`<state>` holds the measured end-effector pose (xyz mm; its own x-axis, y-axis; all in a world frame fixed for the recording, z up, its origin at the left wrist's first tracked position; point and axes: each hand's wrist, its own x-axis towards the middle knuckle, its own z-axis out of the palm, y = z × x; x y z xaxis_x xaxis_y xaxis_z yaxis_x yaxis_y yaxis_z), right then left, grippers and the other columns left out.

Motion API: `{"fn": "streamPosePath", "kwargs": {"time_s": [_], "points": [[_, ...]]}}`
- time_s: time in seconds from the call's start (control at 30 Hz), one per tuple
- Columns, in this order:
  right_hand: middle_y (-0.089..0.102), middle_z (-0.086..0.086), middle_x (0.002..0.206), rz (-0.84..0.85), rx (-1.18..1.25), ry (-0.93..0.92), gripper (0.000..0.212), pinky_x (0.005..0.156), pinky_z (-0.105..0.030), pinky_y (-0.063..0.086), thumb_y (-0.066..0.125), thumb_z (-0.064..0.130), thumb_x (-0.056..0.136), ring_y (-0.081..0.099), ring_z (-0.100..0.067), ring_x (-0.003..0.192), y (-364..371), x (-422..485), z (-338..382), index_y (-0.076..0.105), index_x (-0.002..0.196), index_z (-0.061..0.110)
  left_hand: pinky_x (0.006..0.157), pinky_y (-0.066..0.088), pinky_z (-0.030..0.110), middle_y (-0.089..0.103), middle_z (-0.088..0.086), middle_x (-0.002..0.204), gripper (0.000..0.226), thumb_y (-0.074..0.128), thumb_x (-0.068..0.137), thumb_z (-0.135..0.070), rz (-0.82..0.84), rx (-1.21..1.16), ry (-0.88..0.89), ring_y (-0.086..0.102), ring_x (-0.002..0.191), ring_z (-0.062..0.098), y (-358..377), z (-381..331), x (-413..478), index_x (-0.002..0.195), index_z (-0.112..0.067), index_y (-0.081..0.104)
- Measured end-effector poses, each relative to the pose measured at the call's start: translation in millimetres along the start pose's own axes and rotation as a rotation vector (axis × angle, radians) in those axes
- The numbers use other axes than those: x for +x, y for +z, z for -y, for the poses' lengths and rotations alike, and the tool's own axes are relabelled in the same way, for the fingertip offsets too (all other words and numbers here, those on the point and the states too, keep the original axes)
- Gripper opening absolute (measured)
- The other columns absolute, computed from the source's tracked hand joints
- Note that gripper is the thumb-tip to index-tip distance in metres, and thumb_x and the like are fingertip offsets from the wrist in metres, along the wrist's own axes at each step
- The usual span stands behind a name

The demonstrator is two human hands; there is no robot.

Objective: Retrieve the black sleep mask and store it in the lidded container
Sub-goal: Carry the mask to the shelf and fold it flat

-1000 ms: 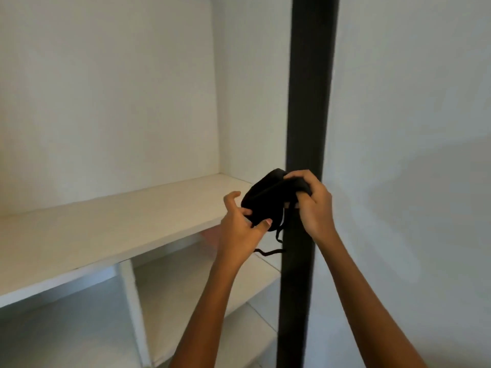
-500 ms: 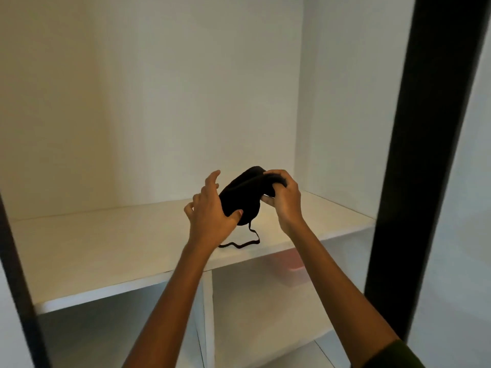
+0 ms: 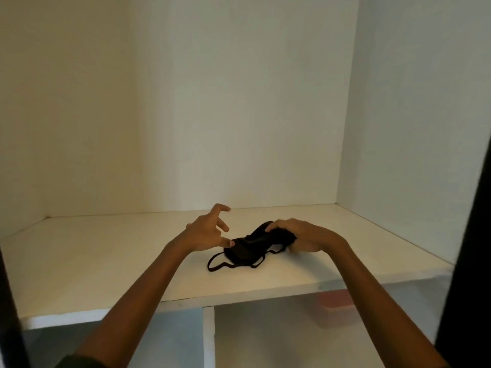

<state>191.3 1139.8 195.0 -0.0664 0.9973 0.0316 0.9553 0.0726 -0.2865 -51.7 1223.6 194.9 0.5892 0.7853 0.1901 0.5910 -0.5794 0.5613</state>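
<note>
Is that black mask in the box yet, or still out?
Out. The mask lies on the white shelf, one end gripped by the right hand; the pinkish box sits apart on the lower level, below.

Our left hand [image 3: 206,235] and right hand [image 3: 300,235] are bare, and so are both forearms [image 3: 148,285] along their whole length. We wear a dark sleeve [image 3: 77,362], its edge showing only at our left arm's upper end.

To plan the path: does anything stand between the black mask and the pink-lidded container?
Yes. The shelf board under the mask separates it from the container in the compartment below. The right hand holds the mask; nothing visible blocks the front edge.
</note>
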Motion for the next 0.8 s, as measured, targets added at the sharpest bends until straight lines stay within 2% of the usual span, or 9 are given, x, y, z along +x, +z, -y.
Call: {"fn": "streamPosePath", "kwargs": {"time_s": [0.07, 0.17, 0.23, 0.4, 0.57, 0.63, 0.7, 0.77, 0.8], "points": [[0.041, -0.011, 0.138, 0.173, -0.064, 0.046, 0.079, 0.103, -0.044, 0.043, 0.064, 0.001, 0.08, 0.045, -0.031, 0.123, -6, 1, -5, 0.028, 0.144, 0.03, 0.103, 0.041, 0.044, 0.056, -0.007, 0.117, 0.072, 0.078, 0.072, -0.034, 0.054, -0.005, 0.015, 0.056, 0.111, 0.018, 5, 2, 5, 0.131, -0.029, 0.037], [0.039, -0.011, 0.142, 0.189, -0.038, 0.017, 0.087, 0.102, -0.05, 0.043, 0.063, -0.004, 0.076, 0.044, -0.034, 0.126, -15, 5, -7, 0.024, 0.145, 0.032, 0.09, 0.044, 0.027, 0.054, -0.005, 0.126, 0.063, 0.076, 0.074, -0.034, 0.116, 0.025, 0.058, 0.052, 0.113, 0.015, 15, 1, 6, 0.128, -0.027, 0.045], [0.04, -0.009, 0.142, 0.179, 0.033, -0.017, 0.084, 0.101, -0.05, 0.045, 0.06, -0.003, 0.075, 0.047, -0.035, 0.124, -19, 6, -5, 0.028, 0.143, 0.034, 0.088, 0.043, 0.023, 0.054, -0.007, 0.125, 0.059, 0.076, 0.074, -0.033, 0.157, 0.05, 0.104, 0.052, 0.111, 0.014, 22, 0, 7, 0.126, -0.026, 0.048], [0.041, 0.004, 0.144, 0.192, 0.206, -0.013, 0.056, 0.105, -0.03, 0.034, 0.053, 0.03, 0.094, 0.039, -0.02, 0.132, -19, 11, -2, 0.03, 0.146, 0.029, 0.097, 0.046, 0.032, 0.057, -0.007, 0.121, 0.053, 0.073, 0.075, -0.037, 0.21, 0.227, 0.18, 0.051, 0.11, 0.013, 27, -2, 7, 0.123, -0.028, 0.053], [0.036, 0.002, 0.151, 0.293, 0.127, 0.092, 0.058, 0.115, -0.035, 0.022, 0.025, 0.053, 0.097, 0.029, -0.021, 0.142, -6, 12, -1, 0.03, 0.147, 0.025, 0.083, 0.054, 0.038, 0.072, -0.006, 0.094, 0.016, 0.064, 0.08, -0.027, 0.075, 0.153, 0.237, 0.066, 0.09, 0.012, 13, 12, 12, 0.094, -0.027, 0.07], [0.042, 0.002, 0.148, 0.174, 0.209, 0.072, 0.054, 0.11, -0.032, 0.028, 0.026, 0.052, 0.097, 0.037, -0.018, 0.137, -5, 9, -1, 0.037, 0.144, 0.027, 0.08, 0.051, 0.029, 0.072, -0.004, 0.09, 0.014, 0.06, 0.087, -0.017, -0.031, 0.048, 0.259, 0.066, 0.086, 0.012, 5, 15, 15, 0.09, -0.024, 0.071], [0.055, -0.002, 0.137, -0.112, 0.379, 0.068, 0.044, 0.092, -0.023, 0.041, 0.032, 0.044, 0.099, 0.054, -0.016, 0.117, -8, 13, -1, 0.051, 0.134, 0.024, 0.081, 0.047, 0.022, 0.073, -0.003, 0.09, 0.017, 0.056, 0.091, -0.013, -0.112, -0.082, 0.28, 0.066, 0.088, 0.011, -6, 18, 18, 0.089, -0.024, 0.07], [0.062, -0.008, 0.127, -0.328, 0.41, 0.138, 0.038, 0.077, -0.022, 0.044, 0.039, 0.038, 0.099, 0.062, -0.022, 0.105, -9, 24, -6, 0.058, 0.124, 0.018, 0.088, 0.045, 0.021, 0.073, -0.005, 0.095, 0.017, 0.055, 0.092, -0.015, -0.064, -0.209, 0.281, 0.065, 0.096, 0.009, -15, 26, 23, 0.093, -0.02, 0.071], [0.061, -0.01, 0.128, -0.32, 0.337, 0.188, 0.039, 0.079, -0.025, 0.044, 0.042, 0.04, 0.098, 0.061, -0.025, 0.108, -10, 30, -8, 0.059, 0.123, 0.016, 0.091, 0.043, 0.022, 0.072, -0.004, 0.099, 0.017, 0.057, 0.092, -0.02, -0.011, -0.253, 0.269, 0.064, 0.1, 0.008, -17, 30, 25, 0.097, -0.018, 0.072]]}}
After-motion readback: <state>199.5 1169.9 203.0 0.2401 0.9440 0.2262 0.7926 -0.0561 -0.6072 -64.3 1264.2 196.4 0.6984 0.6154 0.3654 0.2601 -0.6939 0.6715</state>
